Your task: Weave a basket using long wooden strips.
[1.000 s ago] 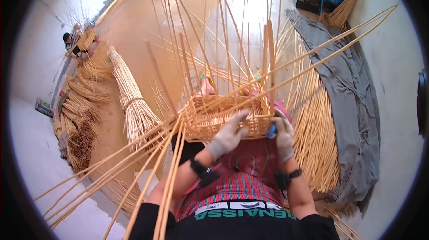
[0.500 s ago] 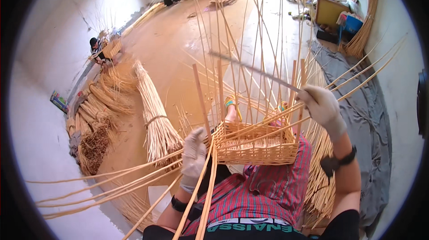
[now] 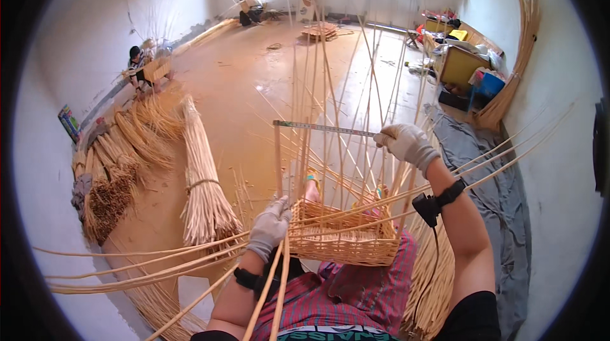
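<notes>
A partly woven wicker basket sits on my lap, with long rods rising from it and fanning sideways. My gloved left hand is closed at the basket's left corner, around the foot of an upright wooden stake. My gloved right hand, raised above the basket's right side, grips a metal tape measure. The tape runs roughly level from that hand to the top of the left stake. Whatever else lies inside the right hand is hidden.
Willow bundles lie along the left, more on a grey sheet at right. A co-worker crouches by the left wall, another sits at the back. Furniture with clutter and a blue bucket line the right wall.
My right hand has risen from the basket's side, extending the tape, which swung from slanted to level. My left hand moved from the basket's middle to its left corner. The view tilted up.
</notes>
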### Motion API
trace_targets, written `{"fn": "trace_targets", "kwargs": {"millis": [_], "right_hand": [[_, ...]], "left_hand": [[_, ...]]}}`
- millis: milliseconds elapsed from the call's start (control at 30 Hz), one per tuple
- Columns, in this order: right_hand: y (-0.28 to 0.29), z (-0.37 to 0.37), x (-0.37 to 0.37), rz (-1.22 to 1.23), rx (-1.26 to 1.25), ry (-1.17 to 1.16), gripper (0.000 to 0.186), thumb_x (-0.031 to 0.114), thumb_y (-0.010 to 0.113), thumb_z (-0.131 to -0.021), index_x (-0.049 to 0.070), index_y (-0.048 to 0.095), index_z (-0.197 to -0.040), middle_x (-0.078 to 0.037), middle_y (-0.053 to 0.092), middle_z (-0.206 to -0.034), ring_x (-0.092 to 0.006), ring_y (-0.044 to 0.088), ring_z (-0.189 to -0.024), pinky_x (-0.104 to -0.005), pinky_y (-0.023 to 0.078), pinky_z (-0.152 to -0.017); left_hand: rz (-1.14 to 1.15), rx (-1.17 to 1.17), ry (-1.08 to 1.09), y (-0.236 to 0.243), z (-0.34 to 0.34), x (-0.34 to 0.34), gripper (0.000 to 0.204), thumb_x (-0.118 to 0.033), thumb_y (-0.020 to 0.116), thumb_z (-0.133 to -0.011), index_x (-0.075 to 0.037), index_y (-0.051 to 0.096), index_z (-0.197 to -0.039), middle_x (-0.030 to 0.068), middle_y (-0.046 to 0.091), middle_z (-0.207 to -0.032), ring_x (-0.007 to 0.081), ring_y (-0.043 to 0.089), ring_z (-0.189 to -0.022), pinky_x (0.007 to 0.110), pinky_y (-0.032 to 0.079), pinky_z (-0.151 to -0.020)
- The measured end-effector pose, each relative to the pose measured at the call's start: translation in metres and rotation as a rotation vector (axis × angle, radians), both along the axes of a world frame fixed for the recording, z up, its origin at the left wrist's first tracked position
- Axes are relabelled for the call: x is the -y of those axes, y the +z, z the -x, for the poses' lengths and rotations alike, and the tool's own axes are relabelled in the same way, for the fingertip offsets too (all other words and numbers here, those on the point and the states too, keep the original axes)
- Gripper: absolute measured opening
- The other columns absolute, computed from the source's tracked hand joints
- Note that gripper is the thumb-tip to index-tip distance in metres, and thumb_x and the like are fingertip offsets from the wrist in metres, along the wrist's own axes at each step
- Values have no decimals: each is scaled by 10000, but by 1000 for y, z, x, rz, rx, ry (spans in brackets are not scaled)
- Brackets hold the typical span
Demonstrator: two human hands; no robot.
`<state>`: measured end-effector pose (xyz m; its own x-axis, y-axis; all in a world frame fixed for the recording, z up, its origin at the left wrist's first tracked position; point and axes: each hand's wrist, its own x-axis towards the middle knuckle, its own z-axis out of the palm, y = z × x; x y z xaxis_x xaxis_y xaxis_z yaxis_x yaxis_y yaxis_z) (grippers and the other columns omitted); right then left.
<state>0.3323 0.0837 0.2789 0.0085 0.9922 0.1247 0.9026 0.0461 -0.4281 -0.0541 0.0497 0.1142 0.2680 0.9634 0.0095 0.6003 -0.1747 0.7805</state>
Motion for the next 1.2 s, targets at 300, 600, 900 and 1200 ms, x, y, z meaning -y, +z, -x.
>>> {"fn": "trace_targets", "kwargs": {"millis": [300, 600, 900, 1200], "right_hand": [[5, -117, 52, -106, 26, -320, 359, 403, 664, -932, 84, 759, -1065, -124, 738, -838, -254, 705, -767, -368, 541, -752], [-22, -117, 46, -72, -213, -251, 271, 262, 619, -975, 155, 745, -1189, -72, 706, -802, -165, 658, -728, -324, 534, -690], [-26, -124, 47, -12, -209, -121, 406, 81, 491, -1012, 274, 704, -1298, -11, 676, -800, -106, 581, -661, -302, 525, -635], [-11, -101, 56, -100, -181, -111, 424, 59, 492, -991, 250, 697, -1309, -41, 674, -785, -117, 600, -677, -287, 519, -648]], "left_hand": [[-36, -32, 20, -5, -7, 2, 493, -256, 642, -953, -13, 580, -1378, 213, 668, -1265, 321, 659, -1156, 387, 495, -1000], [-212, -134, 10, -5, -6, 16, 434, -211, 687, -941, -6, 617, -1316, 225, 657, -1261, 350, 643, -1169, 375, 485, -1011], [-170, 168, -1, -12, -12, 19, 609, -125, 657, -946, -3, 431, -1499, 206, 556, -1445, 285, 537, -1347, 346, 390, -1131], [-114, 343, 65, -27, -17, 15, 685, -131, 624, -970, 15, 299, -1555, 206, 547, -1443, 252, 565, -1289, 338, 435, -1078]]}}
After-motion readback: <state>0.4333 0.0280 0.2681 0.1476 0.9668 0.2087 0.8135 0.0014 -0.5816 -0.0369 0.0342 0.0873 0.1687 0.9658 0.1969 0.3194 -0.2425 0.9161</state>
